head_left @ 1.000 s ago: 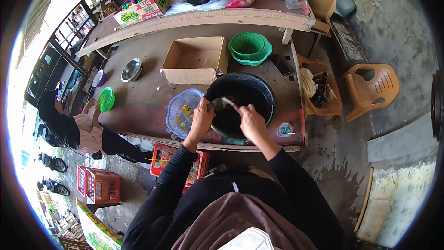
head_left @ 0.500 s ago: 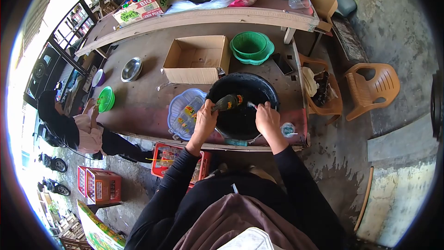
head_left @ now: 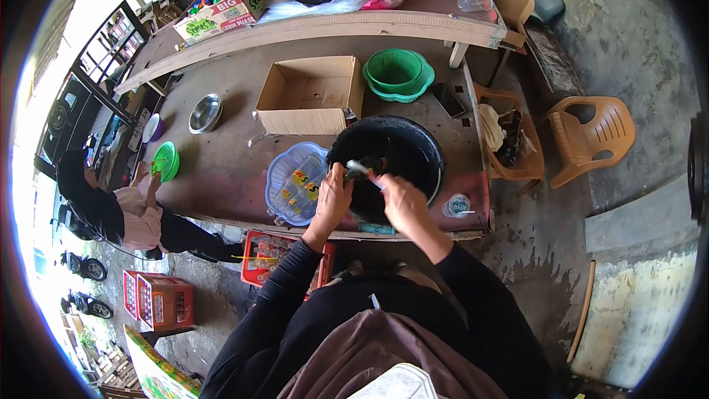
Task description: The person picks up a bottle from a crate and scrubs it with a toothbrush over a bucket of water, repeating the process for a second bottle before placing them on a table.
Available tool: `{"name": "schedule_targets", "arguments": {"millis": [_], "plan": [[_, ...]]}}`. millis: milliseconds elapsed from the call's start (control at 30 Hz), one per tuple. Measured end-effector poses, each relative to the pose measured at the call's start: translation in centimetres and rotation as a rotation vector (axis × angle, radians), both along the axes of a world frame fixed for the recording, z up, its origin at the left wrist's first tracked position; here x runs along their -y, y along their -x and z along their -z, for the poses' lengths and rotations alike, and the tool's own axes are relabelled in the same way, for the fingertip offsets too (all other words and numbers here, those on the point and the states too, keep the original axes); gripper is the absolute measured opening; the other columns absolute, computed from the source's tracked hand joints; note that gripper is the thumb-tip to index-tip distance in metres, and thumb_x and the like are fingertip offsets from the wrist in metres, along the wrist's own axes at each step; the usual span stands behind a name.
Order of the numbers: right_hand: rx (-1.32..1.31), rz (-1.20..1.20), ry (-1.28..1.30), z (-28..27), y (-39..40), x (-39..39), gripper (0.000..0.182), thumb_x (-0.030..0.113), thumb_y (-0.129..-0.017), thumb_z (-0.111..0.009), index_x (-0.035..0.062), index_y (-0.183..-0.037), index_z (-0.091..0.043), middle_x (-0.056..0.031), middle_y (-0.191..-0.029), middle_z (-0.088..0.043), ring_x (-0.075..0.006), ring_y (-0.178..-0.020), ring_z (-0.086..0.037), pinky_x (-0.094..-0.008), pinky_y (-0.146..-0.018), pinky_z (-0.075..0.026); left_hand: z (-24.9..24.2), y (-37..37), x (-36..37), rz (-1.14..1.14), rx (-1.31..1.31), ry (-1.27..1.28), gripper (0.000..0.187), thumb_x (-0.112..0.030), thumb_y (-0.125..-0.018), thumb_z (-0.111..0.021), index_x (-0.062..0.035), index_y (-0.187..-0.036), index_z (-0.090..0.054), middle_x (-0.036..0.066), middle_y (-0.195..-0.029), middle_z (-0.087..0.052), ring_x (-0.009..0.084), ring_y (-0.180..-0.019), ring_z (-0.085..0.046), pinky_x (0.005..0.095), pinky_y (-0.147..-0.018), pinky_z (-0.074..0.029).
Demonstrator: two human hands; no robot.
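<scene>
Over the black tub (head_left: 434,144) on the table, my left hand (head_left: 334,199) is closed around a glass bottle (head_left: 378,163), which shows dark against the tub with a bit of orange print. My right hand (head_left: 402,205) grips a small brush (head_left: 360,168) that looks like a toothbrush, its pale head up against the bottle near my left fingers. Part of the bottle is hidden behind the brush and my right hand. Left of the tub, a light blue plastic basket (head_left: 275,174) holds several clear bottles (head_left: 301,191) with yellow-and-red labels.
Behind the tub are a cardboard box (head_left: 299,120), green basins (head_left: 402,74) and a phone (head_left: 447,100). A plastic cup (head_left: 458,205) stands to the right. At left, a person (head_left: 133,207) works at a green bowl (head_left: 167,160). A red crate (head_left: 256,270) of bottles sits below the table edge.
My right hand has moved left with the brush, bringing its head to the bottle by my left hand. The bottle's neck end and label are now mostly covered.
</scene>
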State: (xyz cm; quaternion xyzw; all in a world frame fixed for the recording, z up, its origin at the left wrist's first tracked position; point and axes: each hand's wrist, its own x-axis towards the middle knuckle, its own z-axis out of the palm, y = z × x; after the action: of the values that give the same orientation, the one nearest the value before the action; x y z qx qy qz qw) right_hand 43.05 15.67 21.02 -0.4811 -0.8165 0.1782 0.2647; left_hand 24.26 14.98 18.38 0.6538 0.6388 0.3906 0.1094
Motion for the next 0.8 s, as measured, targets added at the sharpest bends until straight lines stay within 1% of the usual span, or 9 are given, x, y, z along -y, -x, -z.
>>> {"name": "schedule_targets", "arguments": {"millis": [100, 200, 300, 367, 433, 567, 700, 767, 800], "plan": [[-0.024, -0.02, -0.03, -0.9, 0.1, 0.6, 0.017, 0.011, -0.091, -0.051, 0.0095, -0.106, -0.057, -0.0147, -0.084, -0.061, -0.0359, -0.072, -0.066, -0.0464, -0.064, -0.054, -0.1, 0.1, 0.1, -0.001, -0.003, 0.002, 0.026, -0.001, -0.081, -0.066, 0.0, -0.097, -0.045, 0.025, -0.086, -0.062, 0.0456, -0.081, -0.062, 0.0479, -0.07, -0.049], [0.159, 0.194, 0.058, 1.8, -1.6, -4.1, 0.022, 0.017, -0.096, -0.041, 0.0068, -0.106, -0.058, -0.019, -0.084, -0.064, -0.0378, -0.074, -0.067, -0.048, -0.063, -0.054, -0.1, -0.2, 0.3, 0.01, -0.015, -0.039, 0.025, 0.0, -0.081, -0.065, 0.0003, -0.096, -0.045, 0.025, -0.088, -0.062, 0.0457, -0.081, -0.061, 0.048, -0.07, -0.049], [0.203, 0.178, 0.114, 1.4, -1.0, -3.9, 0.022, 0.016, -0.096, -0.042, 0.0051, -0.104, -0.058, -0.0205, -0.087, -0.064, -0.0382, -0.074, -0.067, -0.0478, -0.065, -0.055, -0.3, -0.2, 0.1, 0.005, -0.017, -0.064, 0.024, 0.0, -0.081, -0.064, 0.0007, -0.096, -0.046, 0.025, -0.09, -0.061, 0.0457, -0.081, -0.061, 0.048, -0.07, -0.049], [0.183, 0.094, 0.038, 0.1, 0.0, -1.5, 0.018, 0.013, -0.094, -0.045, 0.005, -0.107, -0.054, -0.0193, -0.087, -0.062, -0.0373, -0.072, -0.067, -0.0472, -0.064, -0.055, -0.3, 0.0, 0.1, -0.011, -0.011, -0.055, 0.023, 0.001, -0.081, -0.064, 0.0009, -0.095, -0.046, 0.025, -0.091, -0.061, 0.0457, -0.082, -0.061, 0.048, -0.07, -0.049], [0.095, 0.039, 0.036, 0.3, 0.0, -1.2, 0.015, 0.011, -0.091, -0.051, 0.0065, -0.105, -0.052, -0.0181, -0.088, -0.061, -0.0387, -0.077, -0.065, -0.048, -0.065, -0.054, -0.5, 0.1, 0.3, 0.005, 0.002, -0.042, 0.022, 0.001, -0.081, -0.064, 0.0012, -0.095, -0.047, 0.025, -0.09, -0.061, 0.0453, -0.083, -0.061, 0.0474, -0.07, -0.049], [0.165, 0.183, 0.11, 2.5, -1.1, -4.7, 0.014, 0.009, -0.091, -0.049, 0.0062, -0.104, -0.055, -0.0191, -0.087, -0.063, -0.0392, -0.078, -0.065, -0.0477, -0.065, -0.054, -1.0, 0.3, 1.0, 0.024, -0.01, -0.078, 0.021, 0.002, -0.081, -0.064, 0.0015, -0.095, -0.048, 0.025, -0.09, -0.061, 0.0453, -0.082, -0.061, 0.0467, -0.069, -0.049], [0.083, 0.028, 0.102, -1.2, 0.6, -0.1, 0.019, 0.01, -0.091, -0.051, 0.0071, -0.11, -0.052, -0.0191, -0.091, -0.06, -0.0394, -0.074, -0.065, -0.0494, -0.064, -0.054, -1.6, 1.0, 1.9, 0.029, 0.003, -0.096, 0.02, 0.002, -0.081, -0.065, 0.0019, -0.094, -0.05, 0.023, -0.088, -0.062, 0.0431, -0.078, -0.062, 0.0448, -0.065, -0.049], [0.066, 0.035, 0.104, -1.8, 0.5, 0.9, 0.019, 0.01, -0.091, -0.053, 0.0084, -0.11, -0.053, -0.0179, -0.09, -0.061, -0.0389, -0.075, -0.065, -0.0484, -0.065, -0.053, -2.4, 0.9, 2.4, 0.017, -0.005, -0.083, 0.021, 0.001, -0.08, -0.066, 0.0021, -0.093, -0.05, 0.022, -0.088, -0.063, 0.0418, -0.078, -0.063, 0.0439, -0.064, -0.05], [0.066, 0.066, 0.101, -1.6, 0.1, 0.8, 0.019, 0.011, -0.091, -0.054, 0.0091, -0.11, -0.053, -0.0168, -0.09, -0.061, -0.0387, -0.075, -0.065, -0.048, -0.065, -0.053, -2.6, 0.8, 2.7, 0.029, 0.049, -0.05, 0.019, 0.002, -0.081, -0.063, 0.0027, -0.095, -0.05, 0.024, -0.088, -0.059, 0.0452, -0.08, -0.06, 0.0474, -0.067, -0.048]]}}
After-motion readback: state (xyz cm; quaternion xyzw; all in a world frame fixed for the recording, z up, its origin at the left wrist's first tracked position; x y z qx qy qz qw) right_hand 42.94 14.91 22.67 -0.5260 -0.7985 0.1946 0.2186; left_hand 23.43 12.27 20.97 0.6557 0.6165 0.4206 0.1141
